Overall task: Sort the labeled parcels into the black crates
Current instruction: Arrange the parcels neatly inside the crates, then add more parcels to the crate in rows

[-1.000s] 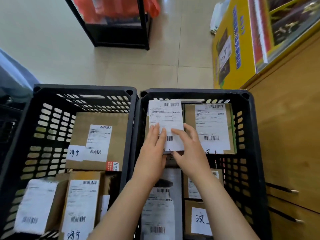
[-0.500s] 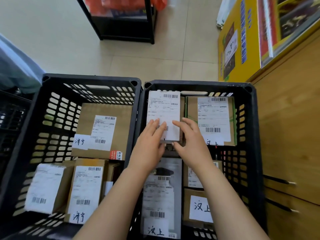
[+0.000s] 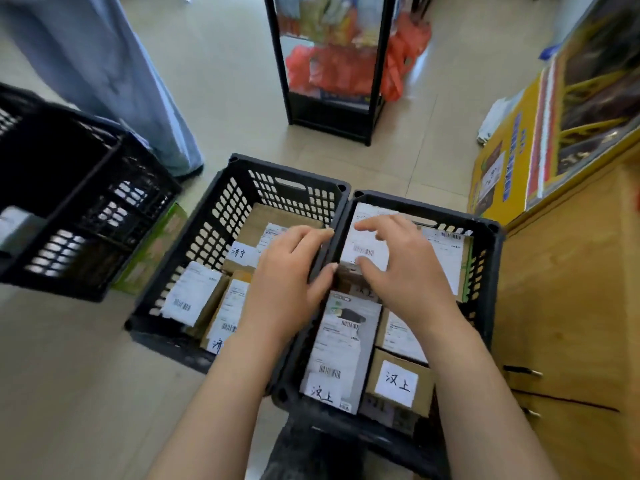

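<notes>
Head view: the right hand hangs over a white-labelled parcel in the far corner of the right crate, fingers spread and bent, thumb on the label's near edge; whether it grips is unclear through blur. The left hand sits just beside it over the two crates' meeting rims, fingers loosely bent and holding nothing, thumb tip near the parcel's corner. Under the right wrist lie a flat grey parcel and a small marked box. Beyond the left hand, the left crate holds more labelled boxes
</notes>
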Tool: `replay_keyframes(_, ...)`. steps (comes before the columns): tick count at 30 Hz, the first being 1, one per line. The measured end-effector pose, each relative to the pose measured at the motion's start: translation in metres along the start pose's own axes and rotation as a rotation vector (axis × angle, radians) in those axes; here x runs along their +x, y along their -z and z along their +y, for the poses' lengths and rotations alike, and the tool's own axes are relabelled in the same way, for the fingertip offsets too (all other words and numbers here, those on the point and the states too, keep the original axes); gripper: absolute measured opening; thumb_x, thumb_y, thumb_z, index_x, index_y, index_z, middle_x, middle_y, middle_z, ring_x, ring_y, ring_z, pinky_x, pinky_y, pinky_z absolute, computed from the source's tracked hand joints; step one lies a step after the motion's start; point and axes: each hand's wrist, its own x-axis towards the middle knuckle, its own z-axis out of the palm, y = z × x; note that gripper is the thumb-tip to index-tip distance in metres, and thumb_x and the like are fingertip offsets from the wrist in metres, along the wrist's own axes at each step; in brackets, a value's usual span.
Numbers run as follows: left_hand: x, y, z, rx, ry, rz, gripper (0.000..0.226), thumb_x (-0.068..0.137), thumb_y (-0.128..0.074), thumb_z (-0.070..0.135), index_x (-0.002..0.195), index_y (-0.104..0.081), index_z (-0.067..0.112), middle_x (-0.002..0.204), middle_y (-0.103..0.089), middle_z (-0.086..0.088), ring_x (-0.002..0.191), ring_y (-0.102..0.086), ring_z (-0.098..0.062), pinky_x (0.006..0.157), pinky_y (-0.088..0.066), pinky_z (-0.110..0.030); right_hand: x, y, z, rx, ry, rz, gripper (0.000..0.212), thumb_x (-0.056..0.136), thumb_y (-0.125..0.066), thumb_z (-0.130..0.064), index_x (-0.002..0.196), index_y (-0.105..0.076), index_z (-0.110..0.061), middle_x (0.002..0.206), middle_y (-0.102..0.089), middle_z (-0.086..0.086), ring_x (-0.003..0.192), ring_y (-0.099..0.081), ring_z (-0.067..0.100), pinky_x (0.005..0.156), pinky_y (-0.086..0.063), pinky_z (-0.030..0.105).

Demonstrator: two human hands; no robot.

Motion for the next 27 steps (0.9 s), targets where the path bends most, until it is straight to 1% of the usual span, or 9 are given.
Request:
replay_keyframes(4, -0.035, 0.084, 0.011, 0.022, 0.065, 0.15, 0.038, 0.089, -0.067, 0.025, 0.125, -0.058, 0.02, 0.115, -0.056, 0.005, 0.109, -0.051, -0.012, 0.096, -0.044, -0.035, -0.013, 0.01, -0.082, 0.041, 0.128, -0.017, 0.039, 0.084, -0.069, -0.011, 0.118, -0.059, -0.027, 0.111, -0.049, -0.018, 0.106, -0.046, 0.002, 0.083, -0.033, 0.005)
replay_keyframes(8, -0.09, 0.162, 0.008, 0.059, 0.207, 0.298, 0.038, 0.088, -0.069, 0.026, 0.124, -0.06, 0.022, 0.115, -0.056, 0.009, 0.11, -0.048, -0.006, 0.096, -0.04, -0.027, -0.028, -0.009, -0.167, 0.061, 0.282, -0.11, 0.039, 0.082, -0.071, -0.01, 0.117, -0.061, -0.025, 0.114, -0.051, -0.015, 0.107, -0.049, 0.005, 0.091, -0.042, 0.021)
replay_keyframes(10, -0.122, 0.199, 0.0, 0.089, 0.276, 0.352, 0.038, 0.089, -0.068, 0.027, 0.125, -0.059, 0.023, 0.116, -0.055, 0.01, 0.111, -0.048, -0.007, 0.097, -0.04, -0.028, -0.038, -0.025, -0.212, 0.071, 0.355, -0.16, 0.039, 0.083, -0.071, -0.012, 0.118, -0.061, -0.025, 0.116, -0.052, -0.014, 0.111, -0.049, 0.005, 0.093, -0.041, 0.02)
replay_keyframes(14, -0.194, 0.272, -0.027, 0.156, 0.424, 0.467, 0.038, 0.088, -0.067, 0.026, 0.125, -0.06, 0.023, 0.117, -0.055, 0.008, 0.113, -0.049, -0.011, 0.098, -0.04, -0.03, -0.069, -0.071, -0.305, 0.077, 0.525, -0.26, 0.04, 0.083, -0.07, -0.012, 0.12, -0.059, -0.025, 0.116, -0.052, -0.013, 0.105, -0.049, 0.005, 0.088, -0.042, 0.021)
replay_keyframes(16, -0.234, 0.308, -0.044, 0.185, 0.481, 0.52, 0.038, 0.087, -0.065, 0.031, 0.124, -0.06, 0.023, 0.115, -0.056, 0.008, 0.111, -0.05, -0.011, 0.097, -0.039, -0.027, -0.09, -0.1, -0.351, 0.083, 0.599, -0.321, 0.041, 0.084, -0.07, -0.014, 0.122, -0.058, -0.026, 0.118, -0.051, -0.012, 0.107, -0.048, 0.006, 0.087, -0.044, 0.023)
replay_keyframes(18, -0.279, 0.346, -0.062, 0.229, 0.518, 0.563, 0.041, 0.084, -0.06, 0.038, 0.122, -0.062, 0.022, 0.114, -0.057, 0.007, 0.109, -0.053, -0.012, 0.095, -0.04, -0.027, -0.113, -0.13, -0.398, 0.09, 0.671, -0.366, 0.043, 0.084, -0.069, -0.015, 0.124, -0.057, -0.026, 0.121, -0.049, -0.011, 0.112, -0.049, 0.01, 0.09, -0.046, 0.027)
replay_keyframes(21, -0.35, 0.397, -0.087, 0.281, 0.588, 0.616, 0.043, 0.083, -0.058, 0.041, 0.121, -0.062, 0.021, 0.113, -0.057, 0.006, 0.109, -0.054, -0.015, 0.093, -0.043, -0.032, -0.151, -0.176, -0.464, 0.097, 0.771, -0.42, 0.045, 0.082, -0.07, -0.015, 0.124, -0.056, -0.025, 0.121, -0.048, -0.009, 0.114, -0.048, 0.013, 0.094, -0.046, 0.033)
replay_keyframes(24, -0.418, 0.445, -0.111, 0.36, 0.622, 0.676, 0.046, 0.083, -0.054, 0.045, 0.12, -0.062, 0.019, 0.113, -0.058, 0.002, 0.107, -0.056, -0.018, 0.091, -0.048, -0.039, -0.191, -0.22, -0.528, 0.073, 0.851, -0.483, 0.044, 0.082, -0.069, -0.018, 0.123, -0.056, -0.025, 0.122, -0.049, -0.007, 0.112, -0.049, 0.016, 0.092, -0.046, 0.038)
replay_keyframes(27, -0.483, 0.486, -0.129, 0.432, 0.683, 0.732, 0.046, 0.082, -0.052, 0.043, 0.118, -0.063, 0.016, 0.111, -0.059, 0.0, 0.104, -0.055, -0.018, 0.091, -0.045, -0.034, -0.233, -0.261, -0.583, 0.088, 0.934, -0.541, 0.045, 0.079, -0.069, -0.017, 0.121, -0.057, -0.026, 0.12, -0.05, -0.007, 0.112, -0.051, 0.019, 0.092, -0.046, 0.039)
